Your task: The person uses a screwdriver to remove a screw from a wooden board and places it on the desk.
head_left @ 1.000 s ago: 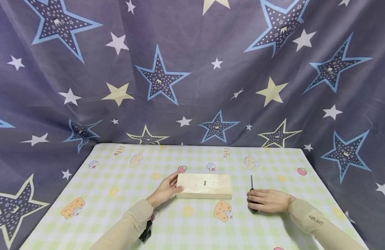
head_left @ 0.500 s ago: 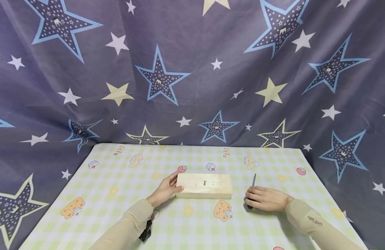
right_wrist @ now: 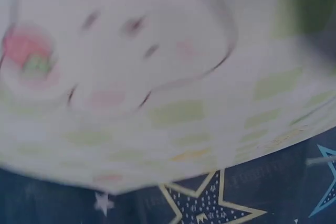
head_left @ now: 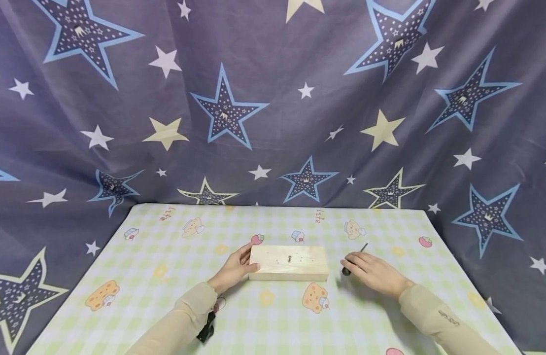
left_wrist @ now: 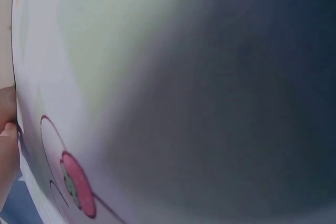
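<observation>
A pale wooden block [head_left: 273, 261] lies flat on the table in the head view, with a small metal screw [head_left: 289, 259] standing in its top among several small holes. My left hand [head_left: 234, 271] grips the block's left end, thumb over the near corner and fingers at the far side. In the left wrist view only part of that hand [left_wrist: 7, 156] shows at the left edge, beside the block [left_wrist: 5, 35]. To the right of the block, my right hand [head_left: 375, 273] holds a screwdriver [head_left: 346, 271] by its dark handle. The thin shaft [head_left: 364, 247] points up and away.
A checked tablecloth with cartoon prints covers the table [head_left: 166, 305]. Behind and at both sides hangs a dark star-patterned curtain [head_left: 273, 98]. A black device [head_left: 206, 329] sits at the left wrist.
The right hand has picked up the screwdriver and moved it left and slightly away, its shaft swinging to the right. Left hand and block have stayed put.
</observation>
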### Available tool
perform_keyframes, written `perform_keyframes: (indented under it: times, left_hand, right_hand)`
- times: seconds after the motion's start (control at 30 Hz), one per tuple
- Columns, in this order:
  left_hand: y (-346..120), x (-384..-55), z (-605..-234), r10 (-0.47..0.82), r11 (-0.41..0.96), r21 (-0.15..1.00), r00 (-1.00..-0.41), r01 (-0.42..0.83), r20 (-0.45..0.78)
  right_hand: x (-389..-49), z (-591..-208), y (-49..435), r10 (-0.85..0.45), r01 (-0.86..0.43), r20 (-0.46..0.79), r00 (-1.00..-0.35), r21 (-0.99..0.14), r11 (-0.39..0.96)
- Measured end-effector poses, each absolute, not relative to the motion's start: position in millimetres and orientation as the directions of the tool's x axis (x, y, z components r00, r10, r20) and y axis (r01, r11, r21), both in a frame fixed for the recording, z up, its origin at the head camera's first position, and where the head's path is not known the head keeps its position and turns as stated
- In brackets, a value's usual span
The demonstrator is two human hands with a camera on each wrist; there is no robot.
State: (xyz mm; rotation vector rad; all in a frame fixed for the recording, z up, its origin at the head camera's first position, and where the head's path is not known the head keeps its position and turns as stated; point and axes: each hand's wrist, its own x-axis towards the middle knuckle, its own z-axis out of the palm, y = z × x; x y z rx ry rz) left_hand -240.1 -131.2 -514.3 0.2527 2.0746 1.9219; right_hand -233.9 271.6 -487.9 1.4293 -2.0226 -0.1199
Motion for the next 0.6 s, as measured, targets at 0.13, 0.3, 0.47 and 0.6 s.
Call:
perform_keyframes:
  times: [0.13, 0.3, 0.47, 0.6]
  left_hand:
    - [-131.8, -239.8, -513.6, 0.312, 0.097, 0.992, -0.944, -0.076, -0.103]
    - [-132.9, -238.8, -513.7, 0.309, 0.106, 0.991, -0.944, -0.082, -0.111]
    - [-132.4, -239.6, -513.3, 0.309, 0.113, 0.991, -0.945, -0.075, -0.107]
    - [-131.8, -240.4, -513.1, 0.329, 0.104, 0.992, -0.939, -0.069, -0.1]
  right_hand:
    - [-231.5, -485.7, 264.7, -0.791, -0.81, 0.54, -0.289, 0.303, 0.503]
    - [-228.6, -479.3, 258.0, -0.677, -0.786, 0.648, -0.35, 0.19, 0.588]
    - [-227.6, -470.3, 252.2, -0.52, -0.755, 0.746, -0.416, 0.035, 0.655]
    - [-229.0, -461.3, 248.0, -0.402, -0.743, 0.81, -0.428, -0.063, 0.666]
